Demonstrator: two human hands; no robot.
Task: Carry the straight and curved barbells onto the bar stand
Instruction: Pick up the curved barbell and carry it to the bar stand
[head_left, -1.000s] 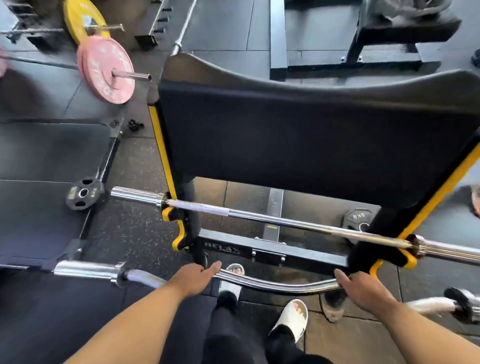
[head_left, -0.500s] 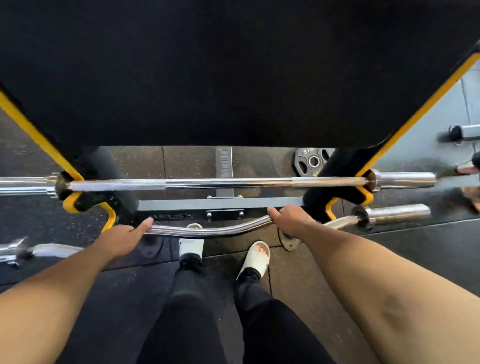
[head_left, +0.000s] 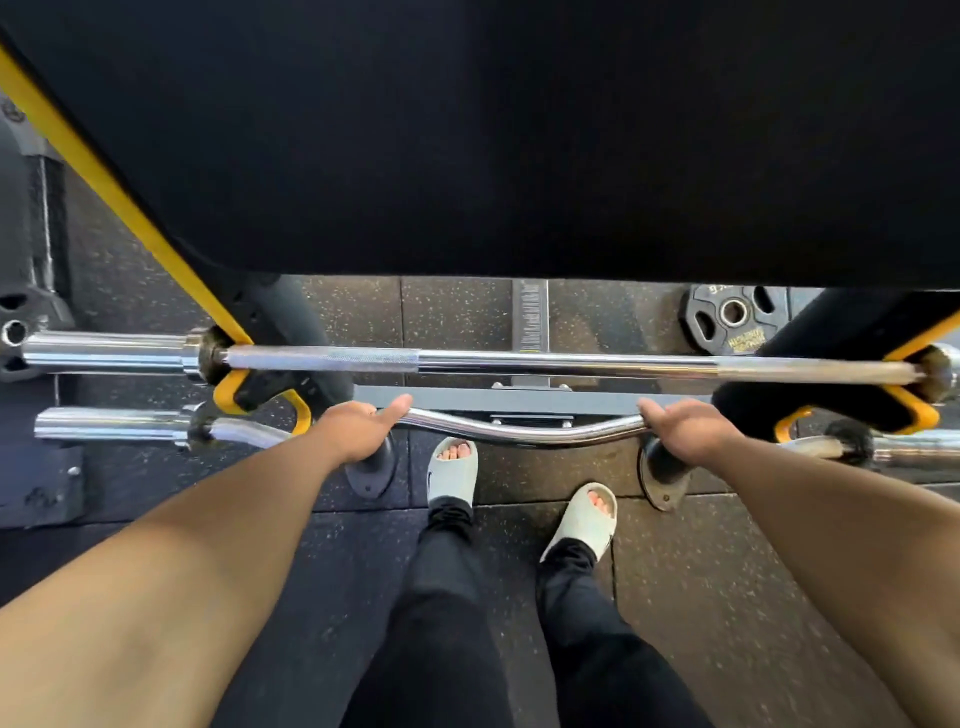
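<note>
The straight chrome barbell lies across the upper yellow hooks of the black-and-yellow bar stand. Just below and nearer to me is the curved chrome barbell, level with the lower yellow hooks. My left hand is closed around its left bend, thumb pointing inward along the bar. My right hand is closed around its right bend. Whether the curved bar rests in the lower hooks I cannot tell.
A large black pad of the stand fills the top of the view. A black weight plate lies on the rubber floor behind the stand. Two stand feet sit by my sandalled feet.
My head has leaned in over the stand, so the pad now fills the top. Both hands have brought the curved barbell up and forward, close under the straight bar, and levelled it.
</note>
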